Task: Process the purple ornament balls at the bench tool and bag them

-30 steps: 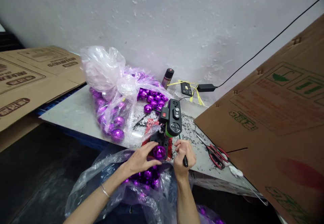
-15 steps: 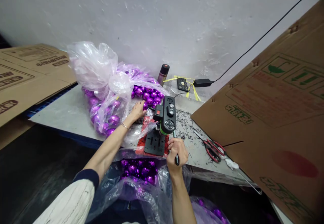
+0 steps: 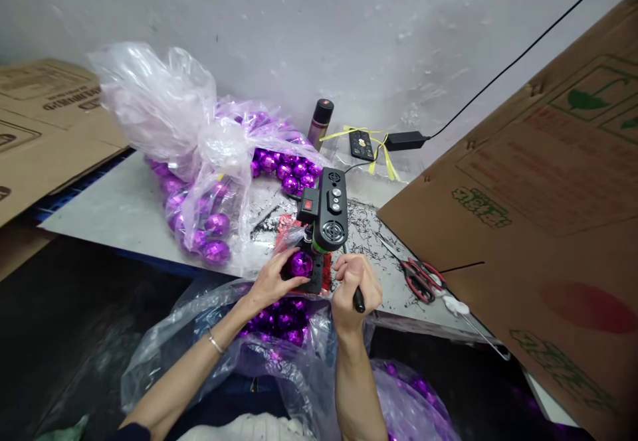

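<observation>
My left hand (image 3: 276,280) holds a shiny purple faceted ball (image 3: 301,264), like a bauble, between thumb and fingers. The ball is over the black base plate (image 3: 315,283) of a small bench press, just below its black head (image 3: 332,206). My right hand (image 3: 355,293) is wrapped round the press's black-tipped lever handle (image 3: 359,299). Several more purple balls (image 3: 282,319) lie in an open clear plastic bag below the table edge. Behind the press, other purple balls (image 3: 298,172) sit in a large clear plastic bag (image 3: 214,139).
Red-handled scissors (image 3: 421,279) lie on the grey tabletop (image 3: 107,212) among black scraps. A spray can (image 3: 320,122) and a black power adapter (image 3: 406,140) are near the wall. Cardboard boxes stand at the right (image 3: 543,242) and left (image 3: 54,122).
My left hand has come from the balls behind the press to its base plate, bringing one purple ball. My right hand stays on the lever. The view has shifted slightly.
</observation>
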`<state>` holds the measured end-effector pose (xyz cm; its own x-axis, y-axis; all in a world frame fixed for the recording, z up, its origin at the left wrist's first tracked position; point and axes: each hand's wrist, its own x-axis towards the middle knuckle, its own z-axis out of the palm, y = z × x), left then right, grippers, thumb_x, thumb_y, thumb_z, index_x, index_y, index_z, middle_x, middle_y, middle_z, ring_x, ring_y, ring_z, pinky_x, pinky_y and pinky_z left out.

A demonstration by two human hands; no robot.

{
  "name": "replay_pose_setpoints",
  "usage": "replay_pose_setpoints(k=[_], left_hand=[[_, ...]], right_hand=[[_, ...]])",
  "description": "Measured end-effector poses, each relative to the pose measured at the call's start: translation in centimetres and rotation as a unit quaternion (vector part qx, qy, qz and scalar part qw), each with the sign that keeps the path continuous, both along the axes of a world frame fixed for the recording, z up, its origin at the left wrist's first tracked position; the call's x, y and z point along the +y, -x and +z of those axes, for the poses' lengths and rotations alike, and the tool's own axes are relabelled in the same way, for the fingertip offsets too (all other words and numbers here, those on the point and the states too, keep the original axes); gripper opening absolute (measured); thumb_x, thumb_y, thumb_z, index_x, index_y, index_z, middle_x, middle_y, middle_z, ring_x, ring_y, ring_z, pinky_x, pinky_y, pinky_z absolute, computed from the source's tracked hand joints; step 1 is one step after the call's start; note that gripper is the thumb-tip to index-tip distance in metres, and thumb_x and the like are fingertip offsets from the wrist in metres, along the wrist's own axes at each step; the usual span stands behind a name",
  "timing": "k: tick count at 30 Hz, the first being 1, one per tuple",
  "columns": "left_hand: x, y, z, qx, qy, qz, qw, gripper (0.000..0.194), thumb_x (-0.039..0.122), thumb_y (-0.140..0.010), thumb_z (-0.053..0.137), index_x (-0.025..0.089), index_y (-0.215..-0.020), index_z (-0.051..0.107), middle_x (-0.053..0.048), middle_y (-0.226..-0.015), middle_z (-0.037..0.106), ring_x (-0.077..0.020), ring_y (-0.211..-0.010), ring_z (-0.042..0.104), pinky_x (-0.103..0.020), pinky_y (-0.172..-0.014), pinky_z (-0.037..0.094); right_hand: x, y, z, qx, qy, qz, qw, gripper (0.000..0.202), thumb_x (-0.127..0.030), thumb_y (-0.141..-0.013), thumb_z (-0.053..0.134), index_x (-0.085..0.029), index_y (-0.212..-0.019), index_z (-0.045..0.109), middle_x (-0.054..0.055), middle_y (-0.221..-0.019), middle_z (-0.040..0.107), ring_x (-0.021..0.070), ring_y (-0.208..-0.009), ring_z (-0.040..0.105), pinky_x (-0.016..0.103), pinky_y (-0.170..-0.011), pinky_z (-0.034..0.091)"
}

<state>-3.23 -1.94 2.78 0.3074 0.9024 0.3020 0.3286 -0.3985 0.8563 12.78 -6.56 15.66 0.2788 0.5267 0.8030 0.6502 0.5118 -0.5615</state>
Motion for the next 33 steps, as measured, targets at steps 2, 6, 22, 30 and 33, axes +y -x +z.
replay_pose_setpoints(k=[2,6,22,30,33], left_hand=[[0.7,-1.0,-1.4,0.022,-0.036,-0.001,0.999,0.066,0.055,-0.089,0.085,0.022,-0.143,0.067,-0.015,-0.135,0.077,-0.0356,-0.128,0.074,-0.055,-0.112,0.060],[2.0,-1.4,-2.4,0.054,-0.078,0.000,0.995,0.067,0.055,-0.090,0.085,0.021,-0.144,0.065,-0.016,-0.129,0.078,-0.0376,-0.122,0.075,-0.058,-0.107,0.061],[1.2,-3.3,-2.6,0.090,-0.112,0.030,0.989,0.060,0.053,-0.094,0.079,0.020,-0.141,0.066,-0.014,-0.124,0.078,-0.0350,-0.117,0.072,-0.051,-0.108,0.054],[1.5,-3.3,-2.9,0.080,-0.098,0.050,0.991,0.057,0.050,-0.090,0.082,0.021,-0.137,0.066,-0.014,-0.123,0.077,-0.0356,-0.116,0.072,-0.053,-0.106,0.056],[1.6,-3.3,-2.8,0.082,-0.089,0.044,0.992,0.057,0.048,-0.091,0.082,0.021,-0.138,0.066,-0.013,-0.125,0.076,-0.0352,-0.118,0.071,-0.052,-0.106,0.056]], right_hand=[[-0.1,0.0,-0.2,-0.009,-0.002,0.003,1.000,0.036,-0.017,-0.110,0.043,-0.024,-0.075,0.052,-0.003,-0.067,0.056,0.0120,-0.062,0.059,0.029,-0.059,0.045],[-0.3,0.0,-0.6,-0.014,-0.003,0.001,1.000,0.035,-0.016,-0.110,0.042,-0.024,-0.077,0.053,-0.003,-0.067,0.058,0.0121,-0.061,0.059,0.029,-0.058,0.045],[-0.5,0.3,-1.9,-0.019,-0.013,-0.010,1.000,0.035,-0.015,-0.109,0.042,-0.024,-0.078,0.053,-0.003,-0.069,0.060,0.0122,-0.062,0.061,0.029,-0.059,0.045],[-0.4,0.1,-2.3,-0.014,-0.021,-0.012,1.000,0.034,-0.015,-0.107,0.044,-0.024,-0.076,0.055,-0.003,-0.066,0.057,0.0148,-0.064,0.063,0.031,-0.059,0.046],[-0.5,0.1,-2.2,-0.018,-0.020,-0.013,1.000,0.034,-0.015,-0.108,0.044,-0.025,-0.076,0.054,-0.003,-0.066,0.057,0.0147,-0.065,0.063,0.031,-0.060,0.046]])
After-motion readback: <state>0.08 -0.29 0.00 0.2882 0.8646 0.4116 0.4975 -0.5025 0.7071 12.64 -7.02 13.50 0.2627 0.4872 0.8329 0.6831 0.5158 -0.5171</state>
